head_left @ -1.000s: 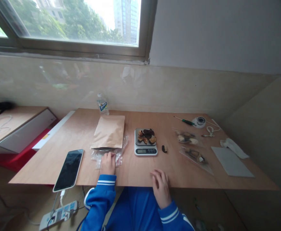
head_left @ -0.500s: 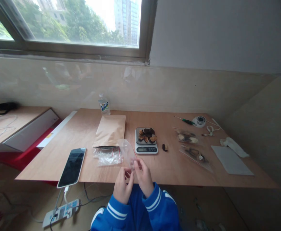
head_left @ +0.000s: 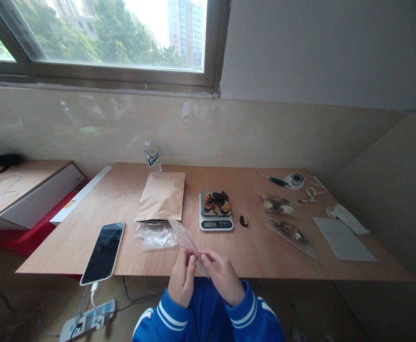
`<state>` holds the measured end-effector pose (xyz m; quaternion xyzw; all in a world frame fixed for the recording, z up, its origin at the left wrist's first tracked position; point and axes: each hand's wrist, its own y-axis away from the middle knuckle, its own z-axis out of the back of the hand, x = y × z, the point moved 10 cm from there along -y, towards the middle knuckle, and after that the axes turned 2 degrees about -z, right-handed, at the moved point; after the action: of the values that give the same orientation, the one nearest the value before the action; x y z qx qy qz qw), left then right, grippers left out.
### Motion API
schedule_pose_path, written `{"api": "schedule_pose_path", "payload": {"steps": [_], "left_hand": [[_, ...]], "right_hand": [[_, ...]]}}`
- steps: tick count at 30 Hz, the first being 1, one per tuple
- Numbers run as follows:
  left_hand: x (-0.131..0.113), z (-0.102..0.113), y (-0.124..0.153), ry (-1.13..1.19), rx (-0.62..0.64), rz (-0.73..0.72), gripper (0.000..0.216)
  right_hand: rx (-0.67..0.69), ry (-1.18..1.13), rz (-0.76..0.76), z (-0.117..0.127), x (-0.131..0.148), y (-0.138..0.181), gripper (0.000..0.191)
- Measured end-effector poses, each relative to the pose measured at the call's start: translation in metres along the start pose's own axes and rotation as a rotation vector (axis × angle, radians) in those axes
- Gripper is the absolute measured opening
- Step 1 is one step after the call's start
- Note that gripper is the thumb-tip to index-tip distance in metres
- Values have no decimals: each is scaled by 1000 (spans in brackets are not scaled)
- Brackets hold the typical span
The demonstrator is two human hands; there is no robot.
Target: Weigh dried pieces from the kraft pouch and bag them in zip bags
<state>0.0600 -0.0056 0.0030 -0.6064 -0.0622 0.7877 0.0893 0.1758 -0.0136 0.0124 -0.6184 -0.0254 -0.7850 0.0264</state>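
Note:
Between my two hands, at the table's front edge, is a clear zip bag [head_left: 185,237] with a red line along its mouth. My left hand [head_left: 182,277] pinches the bag near its opening. On the other side my right hand [head_left: 223,275] grips it with thumb and fingers. The bag's body slants up and left, in front of a brown paper pouch [head_left: 163,194]. Beyond my hands stands a digital kitchen scale [head_left: 216,224] with several dried brown slices [head_left: 217,202] on its plate. One dark slice [head_left: 244,221] lies on the table just right of the scale.
Flat clear bags [head_left: 158,236] lie below the pouch. A phone [head_left: 103,252] sits at the left front edge, a bottle [head_left: 153,157] at the back. Rightward are two filled bags [head_left: 277,204], a screwdriver [head_left: 277,181], a white camera [head_left: 295,180] and a white sheet [head_left: 343,239].
My right hand has moved right and down, and my left hand has shifted slightly down. The bag has turned, so its red line now slants between my fingers. The view has shifted slightly.

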Motion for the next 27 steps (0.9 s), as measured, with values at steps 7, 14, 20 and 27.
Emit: {"api": "schedule_pose_path", "payload": {"steps": [7,14,20,27], "left_hand": [[-5,-20,-8,-45,185,-27,30],[2,37,-11,-156,-253,23,30],[9,26,-35,21,-178,88,36],[6,-1,-66,184,-108,152,39]], "right_hand": [[-136,176,71,20,1,4,19],[-493,-27,-98,69,-45,4,38],[-395,129,63,89,-32,-37,35],[-496,637,189,122,-45,-102,34]]}}
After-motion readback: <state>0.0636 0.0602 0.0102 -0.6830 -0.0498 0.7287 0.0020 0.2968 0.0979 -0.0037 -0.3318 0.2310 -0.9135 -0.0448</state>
